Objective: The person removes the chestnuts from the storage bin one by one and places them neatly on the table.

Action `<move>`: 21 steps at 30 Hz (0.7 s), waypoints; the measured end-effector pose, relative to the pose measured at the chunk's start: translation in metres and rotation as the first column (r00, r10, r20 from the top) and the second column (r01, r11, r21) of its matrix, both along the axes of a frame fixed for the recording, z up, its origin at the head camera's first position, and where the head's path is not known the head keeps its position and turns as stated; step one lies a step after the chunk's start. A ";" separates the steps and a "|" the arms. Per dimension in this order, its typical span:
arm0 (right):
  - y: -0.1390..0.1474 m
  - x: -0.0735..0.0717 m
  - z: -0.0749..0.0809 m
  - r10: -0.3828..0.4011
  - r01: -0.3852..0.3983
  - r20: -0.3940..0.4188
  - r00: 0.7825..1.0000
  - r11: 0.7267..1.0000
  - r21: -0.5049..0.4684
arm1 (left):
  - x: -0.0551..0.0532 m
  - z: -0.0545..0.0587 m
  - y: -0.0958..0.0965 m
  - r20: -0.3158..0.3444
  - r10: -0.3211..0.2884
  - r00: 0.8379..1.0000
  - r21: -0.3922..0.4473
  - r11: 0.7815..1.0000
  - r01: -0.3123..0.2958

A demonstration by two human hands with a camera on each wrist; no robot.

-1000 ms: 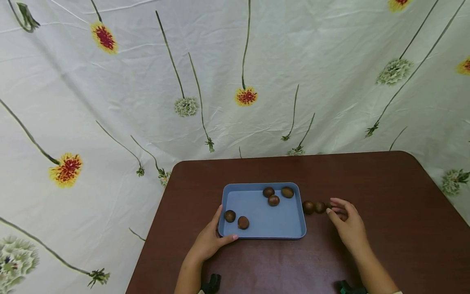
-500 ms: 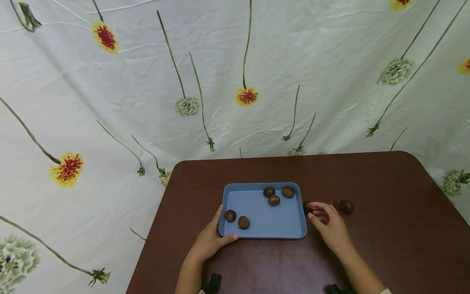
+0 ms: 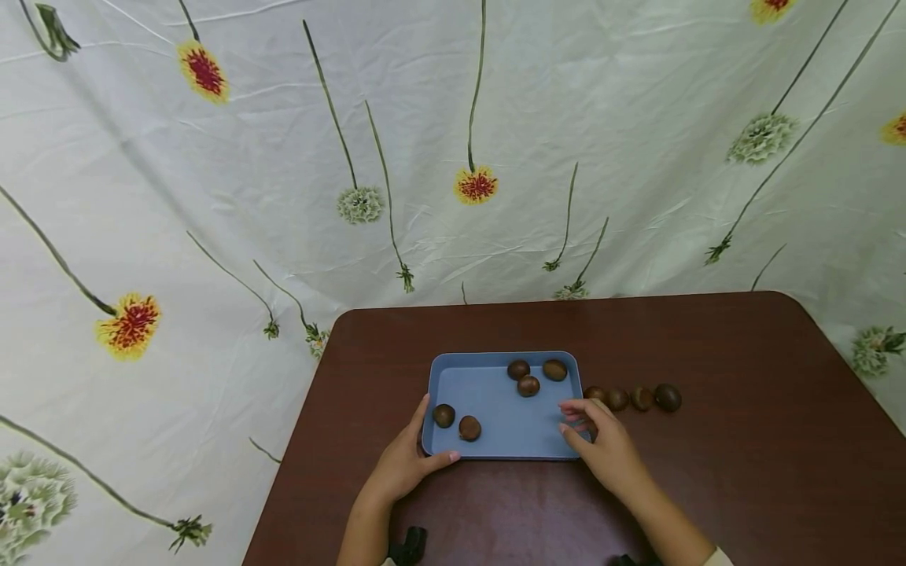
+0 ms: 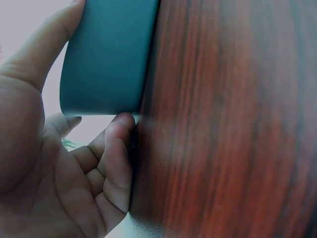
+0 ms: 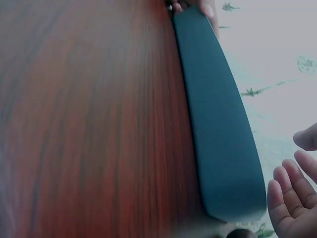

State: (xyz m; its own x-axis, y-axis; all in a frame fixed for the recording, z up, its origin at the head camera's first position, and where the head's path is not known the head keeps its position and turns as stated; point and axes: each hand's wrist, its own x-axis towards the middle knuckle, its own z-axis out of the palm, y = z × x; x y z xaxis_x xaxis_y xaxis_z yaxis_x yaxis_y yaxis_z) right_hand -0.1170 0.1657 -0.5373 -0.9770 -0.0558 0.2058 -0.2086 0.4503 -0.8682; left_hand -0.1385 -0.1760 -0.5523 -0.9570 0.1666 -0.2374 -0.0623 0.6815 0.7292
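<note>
A shallow blue tray [image 3: 513, 431] lies on the table, with several round brown nut-like balls [image 3: 527, 385] scattered inside it. My left hand [image 3: 398, 470] holds the tray's near left corner, thumb on the front rim and fingers along the left side. In the left wrist view the lower fingers [image 4: 118, 168] are curled at the tray's end. Just over the tray's near right edge, my right hand [image 3: 610, 450] hovers with fingers loosely bent and nothing between them. Beyond it, several more brown balls [image 3: 642, 398] form a row leading right from the tray.
The dark reddish-brown table [image 3: 764, 440] has rounded far corners. Behind it hangs a pale cloth [image 3: 637, 102] printed with flowers. A black wrist device [image 3: 409, 545] shows beside the left forearm.
My right hand has moved left along the row of balls to the tray's right edge, leaving the whole row uncovered. The left hand and the balls inside the tray have stayed put.
</note>
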 end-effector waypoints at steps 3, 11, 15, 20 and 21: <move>-0.009 0.000 0.000 0.030 -0.030 0.020 0.999 1.000 0.000 | 0.000 0.000 0.000 -0.001 -0.005 1.000 -0.001 1.000 0.005; -0.035 0.000 -0.001 0.062 -0.062 0.089 0.994 0.998 -0.007 | 0.000 0.000 0.000 -0.007 0.005 1.000 -0.001 1.000 -0.005; -0.048 -0.003 -0.001 0.080 -0.079 0.096 0.992 0.997 -0.014 | 0.000 0.001 0.001 -0.005 0.008 1.000 -0.008 1.000 -0.008; -0.060 -0.007 -0.003 0.117 -0.116 0.064 0.991 0.993 -0.019 | 0.001 0.001 0.001 -0.012 0.005 1.000 -0.007 1.000 -0.005; -0.062 -0.008 -0.003 0.124 -0.123 0.060 0.991 0.992 -0.018 | 0.001 0.001 0.001 -0.013 0.006 1.000 -0.005 1.000 -0.006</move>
